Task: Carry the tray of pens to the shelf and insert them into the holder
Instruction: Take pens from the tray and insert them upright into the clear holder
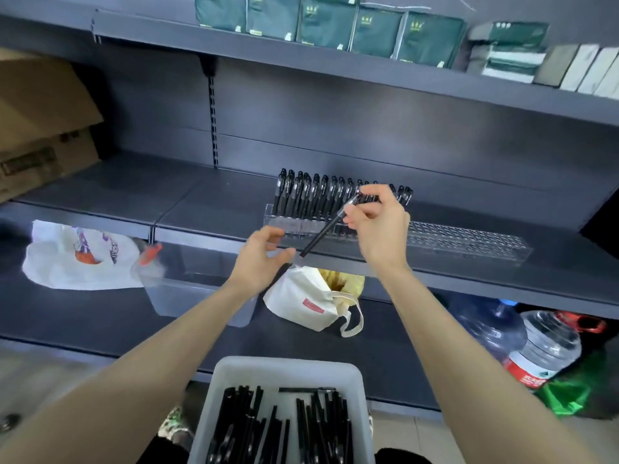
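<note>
Pinching a single black pen (pixel 323 231) near its upper end between thumb and fingertips, the right hand (pixel 382 226) was raised in front of the clear acrylic pen holder (pixel 469 242). The pen slanted down and to the left, with its lower tip just off the holder's front edge. The left hand (pixel 261 259) was held below and to the left, fingers loosely curved and holding nothing, its thumb and forefinger close to that lower tip but not touching it. The two hands were near each other, yet apart.

The holder stood on the middle shelf (pixel 201 202). A row of upright black pens (pixel 311 195) filled its left part, while the slots to the right were bare.

At the bottom of the view, close to the person, was the white tray (pixel 288 370), with loose black pens (pixel 321 426) lying in it in two rough bunches.

A white plastic bag (pixel 77 259), a clear plastic bin (pixel 187 289) and a white tote bag (pixel 301 303) sat on the shelf below. Large water bottles (pixel 542 353) stood at the lower right, with a green bag (pixel 566 396) just in front of them. A cardboard box (pixel 40 122) occupied the far left, and dark green packs (pixel 335 25) lined the top shelf.
</note>
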Motion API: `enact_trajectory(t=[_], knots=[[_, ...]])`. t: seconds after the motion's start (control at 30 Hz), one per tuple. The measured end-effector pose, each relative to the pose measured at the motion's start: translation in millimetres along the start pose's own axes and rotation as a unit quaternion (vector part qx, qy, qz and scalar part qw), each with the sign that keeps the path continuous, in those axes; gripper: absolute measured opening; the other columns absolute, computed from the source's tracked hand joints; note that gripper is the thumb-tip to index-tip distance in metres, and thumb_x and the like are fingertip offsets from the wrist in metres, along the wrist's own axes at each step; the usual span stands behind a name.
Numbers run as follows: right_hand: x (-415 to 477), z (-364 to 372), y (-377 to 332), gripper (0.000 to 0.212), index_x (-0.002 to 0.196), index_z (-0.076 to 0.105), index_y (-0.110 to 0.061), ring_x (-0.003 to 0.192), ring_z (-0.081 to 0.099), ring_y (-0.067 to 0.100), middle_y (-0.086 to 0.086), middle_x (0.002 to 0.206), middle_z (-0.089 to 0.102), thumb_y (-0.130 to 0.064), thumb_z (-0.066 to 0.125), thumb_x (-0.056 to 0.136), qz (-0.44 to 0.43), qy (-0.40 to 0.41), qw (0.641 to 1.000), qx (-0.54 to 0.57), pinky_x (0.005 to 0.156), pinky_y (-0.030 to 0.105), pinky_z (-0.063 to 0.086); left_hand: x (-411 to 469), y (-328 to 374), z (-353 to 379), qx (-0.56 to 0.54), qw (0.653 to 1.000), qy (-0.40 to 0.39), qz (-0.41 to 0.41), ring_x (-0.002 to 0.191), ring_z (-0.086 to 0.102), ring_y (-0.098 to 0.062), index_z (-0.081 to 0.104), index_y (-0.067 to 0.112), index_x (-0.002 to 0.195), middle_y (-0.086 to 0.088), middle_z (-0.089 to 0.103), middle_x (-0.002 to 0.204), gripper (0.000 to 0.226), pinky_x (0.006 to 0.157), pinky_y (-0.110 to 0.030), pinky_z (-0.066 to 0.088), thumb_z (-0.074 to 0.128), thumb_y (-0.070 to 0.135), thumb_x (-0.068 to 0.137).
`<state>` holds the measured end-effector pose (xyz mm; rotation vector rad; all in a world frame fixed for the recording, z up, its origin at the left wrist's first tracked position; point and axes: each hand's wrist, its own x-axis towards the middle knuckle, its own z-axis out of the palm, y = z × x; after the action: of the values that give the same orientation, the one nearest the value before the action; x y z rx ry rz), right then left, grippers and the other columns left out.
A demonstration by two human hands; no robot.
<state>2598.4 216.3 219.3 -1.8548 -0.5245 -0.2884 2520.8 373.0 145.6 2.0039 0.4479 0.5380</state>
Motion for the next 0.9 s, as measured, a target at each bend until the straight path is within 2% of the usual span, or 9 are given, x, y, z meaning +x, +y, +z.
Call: enact_trajectory(t=[0.1, 0.17, 0.3, 0.4, 0.53, 0.67, 0.73, 0.9], knots=[[27, 14, 4, 0.022, 0.110, 0.056, -0.012, 0.079, 0.066, 0.020, 0.002, 0.077, 0.070, -0.016, 0.062, 0.090, -0.051, 0.026, 0.997, -0.055, 0.086, 0.028, 0.046, 37, -13, 0, 0.049, 0.998, 0.041, 0.008, 0.121, 0.045, -0.020, 0.040, 0.012, 0.135, -0.007, 0.040, 0.132, 0.062, 0.098, -0.027, 0.036, 0.071, 0.024, 0.083], [44, 22, 9, 0.023, 0.111, 0.056, -0.010, 0.079, 0.065, 0.020, 0.004, 0.080, 0.071, -0.018, 0.061, 0.090, -0.077, 0.042, 0.992, -0.090, 0.078, 0.021, 0.041, 59, -22, 2, 0.066, 0.997, 0.037, 0.008, 0.129, 0.036, -0.021, 0.030, 0.012, 0.142, -0.007, 0.031, 0.141, 0.076, 0.104, -0.027, 0.030, 0.073, 0.026, 0.081], [68, 35, 24, 0.023, 0.111, 0.057, -0.008, 0.077, 0.065, 0.022, 0.007, 0.082, 0.071, -0.018, 0.060, 0.091, -0.108, 0.050, 0.984, -0.132, 0.072, 0.021, 0.039, 92, -39, 9, 0.061, 0.998, 0.009, -0.001, 0.138, 0.027, -0.020, 0.015, 0.014, 0.149, -0.004, 0.020, 0.152, 0.092, 0.110, -0.033, 0.027, 0.074, 0.029, 0.079], [76, 39, 33, 0.023, 0.111, 0.057, -0.008, 0.077, 0.064, 0.022, 0.008, 0.083, 0.071, -0.018, 0.060, 0.091, -0.119, 0.044, 0.981, -0.149, 0.068, 0.017, 0.033, 104, -54, 15, 0.037, 0.999, 0.001, -0.013, 0.137, 0.033, -0.022, 0.017, 0.020, 0.149, -0.003, 0.032, 0.151, 0.089, 0.108, -0.035, 0.031, 0.072, 0.031, 0.080], [79, 45, 38, 0.020, 0.107, 0.059, -0.007, 0.072, 0.063, 0.024, 0.007, 0.080, 0.070, -0.016, 0.061, 0.090, -0.133, 0.054, 0.979, -0.144, 0.074, 0.025, 0.044, 107, -70, 20, 0.008, 0.999, 0.038, -0.006, 0.126, 0.049, -0.021, 0.027, 0.028, 0.147, -0.005, 0.051, 0.138, 0.074, 0.098, -0.025, 0.036, 0.068, 0.027, 0.085], [83, 49, 36, 0.018, 0.104, 0.060, -0.006, 0.070, 0.063, 0.025, 0.004, 0.076, 0.068, -0.015, 0.062, 0.089, -0.144, 0.053, 0.976, -0.157, 0.074, 0.032, 0.048, 107, -74, 22, -0.014, 0.998, 0.057, -0.001, 0.122, 0.052, -0.019, 0.031, 0.029, 0.145, -0.005, 0.056, 0.132, 0.070, 0.095, -0.021, 0.036, 0.067, 0.024, 0.086], [85, 52, 35, 0.018, 0.105, 0.060, -0.007, 0.071, 0.063, 0.027, 0.003, 0.075, 0.068, -0.016, 0.062, 0.089, -0.145, 0.043, 0.973, -0.172, 0.075, 0.037, 0.050, 107, -74, 23, -0.014, 0.998, 0.059, -0.003, 0.121, 0.053, -0.020, 0.031, 0.029, 0.145, -0.006, 0.057, 0.131, 0.070, 0.098, -0.023, 0.037, 0.067, 0.024, 0.086], [88, 64, 40, 0.019, 0.110, 0.059, -0.009, 0.077, 0.062, 0.030, 0.009, 0.079, 0.069, -0.014, 0.059, 0.092, -0.120, -0.020, 0.967, -0.222, 0.078, 0.035, 0.049, 108, -76, 22, -0.016, 0.998, 0.058, 0.000, 0.121, 0.053, -0.021, 0.031, 0.030, 0.145, -0.006, 0.058, 0.130, 0.069, 0.102, -0.027, 0.037, 0.067, 0.024, 0.086]])
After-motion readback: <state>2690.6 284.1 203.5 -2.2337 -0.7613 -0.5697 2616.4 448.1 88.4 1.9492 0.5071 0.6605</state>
